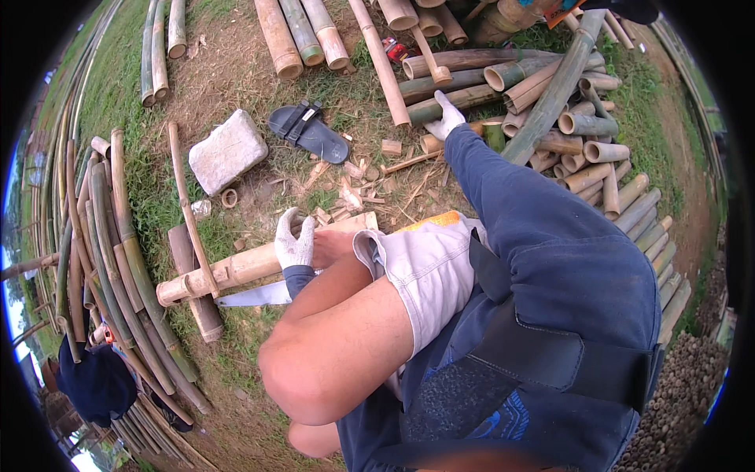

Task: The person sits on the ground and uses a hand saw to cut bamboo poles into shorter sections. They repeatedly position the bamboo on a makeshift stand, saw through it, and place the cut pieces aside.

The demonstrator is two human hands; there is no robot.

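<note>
My left hand point(294, 241), in a white knit glove, is open with thumb and fingers apart. It is over a pale bamboo pole point(228, 272), next to my bare foot point(333, 245); whether it touches the pole I cannot tell. That pole lies across a darker bamboo log point(195, 285). A saw blade point(256, 296) shows beside the pole; its handle is hidden. Stretched out to the far side, my gloved right hand point(448, 118) spans a green bamboo piece point(474, 95) at the edge of a pile, fingers and thumb on opposite sides of it.
A pale stone block point(229, 152) and a dark sandal point(308, 132) lie on the grass beyond bamboo chips point(350, 189). Cut bamboo tubes point(590, 124) are heaped at right. Long poles point(130, 259) line the left. A red tape measure point(395, 49) is near the pile.
</note>
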